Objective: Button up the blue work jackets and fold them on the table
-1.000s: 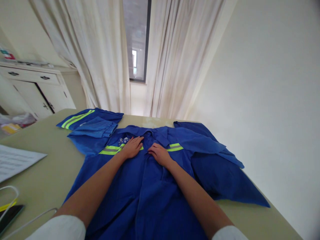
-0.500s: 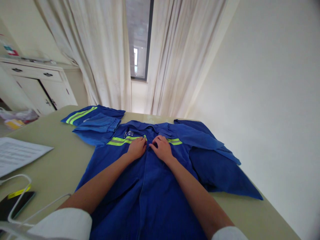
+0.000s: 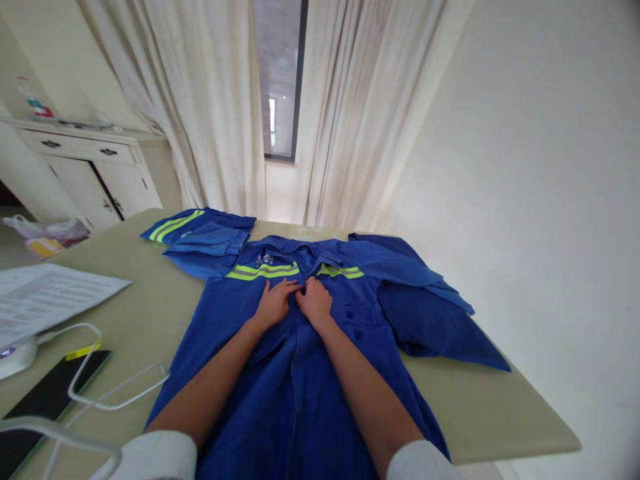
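Note:
A blue work jacket [image 3: 323,393] lies front up on the table, its collar at the far end and yellow-green reflective bands across the chest. My left hand [image 3: 275,305] is at the front opening, fingertips closed on the placket and one outer finger held apart. Right beside it, my right hand [image 3: 316,301] pinches the placket edge with curled fingers just below the chest band. The fingertips of both hands almost meet, and any fastener between them is hidden. Above the hands the collar opening stands slightly apart.
Another folded blue garment [image 3: 450,333] lies under the right sleeve. At left are printed sheets [image 3: 60,293], a dark phone [image 3: 55,400] and a white cable [image 3: 125,403]. A white cabinet [image 3: 90,170] and curtains [image 3: 215,100] stand behind the table [image 3: 500,413], with a wall to the right.
Both hands have moved slightly down the front opening, below the reflective band. My right fingers have closed more tightly on the placket. The view has shifted a little to the left.

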Available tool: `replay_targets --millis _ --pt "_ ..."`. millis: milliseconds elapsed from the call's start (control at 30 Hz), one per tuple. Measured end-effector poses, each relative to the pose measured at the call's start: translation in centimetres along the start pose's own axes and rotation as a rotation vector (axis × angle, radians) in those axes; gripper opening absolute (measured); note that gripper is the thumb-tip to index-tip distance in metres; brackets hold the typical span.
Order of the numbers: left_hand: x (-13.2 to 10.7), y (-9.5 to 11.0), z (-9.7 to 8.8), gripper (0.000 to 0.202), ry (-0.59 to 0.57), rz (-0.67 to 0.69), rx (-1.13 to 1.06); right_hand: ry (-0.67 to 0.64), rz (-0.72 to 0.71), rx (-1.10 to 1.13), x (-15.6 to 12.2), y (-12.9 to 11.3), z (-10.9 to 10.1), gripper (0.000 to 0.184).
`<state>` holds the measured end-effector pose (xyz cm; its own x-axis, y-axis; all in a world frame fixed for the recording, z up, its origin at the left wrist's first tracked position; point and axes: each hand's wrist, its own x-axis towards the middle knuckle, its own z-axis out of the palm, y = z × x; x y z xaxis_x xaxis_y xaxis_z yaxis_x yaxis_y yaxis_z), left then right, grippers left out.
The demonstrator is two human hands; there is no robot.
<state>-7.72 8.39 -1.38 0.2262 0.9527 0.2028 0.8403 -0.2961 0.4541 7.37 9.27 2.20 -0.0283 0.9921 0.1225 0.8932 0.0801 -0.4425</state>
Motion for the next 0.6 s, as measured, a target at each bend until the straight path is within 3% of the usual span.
replay_targets --millis 200,333,400,533,600 --pt "0.3 2.0 -1.5 0.035 0.007 -0.054 0.037 -0.027 -0.054 0.396 0.9 2.9 0.8 0.01" --pt "1.5 2.7 -1.7 0.033 0.043 -0.137 0.066 -0.049 -0.061 0.503 1.8 4.1 1.3 0.013" --pt "1.8 2.4 -1.4 0.027 0.09 -0.112 0.037 -0.056 -0.067 0.543 1.9 4.3 1.4 0.016" --pt "1.6 1.6 -0.8 0.016 0.158 -0.018 0.029 0.089 -0.183 0.552 1.3 3.9 1.3 0.026" --pt "1.2 1.5 -0.7 0.015 0.171 0.012 0.048 0.157 -0.243 0.471 0.8 3.4 1.1 0.022"
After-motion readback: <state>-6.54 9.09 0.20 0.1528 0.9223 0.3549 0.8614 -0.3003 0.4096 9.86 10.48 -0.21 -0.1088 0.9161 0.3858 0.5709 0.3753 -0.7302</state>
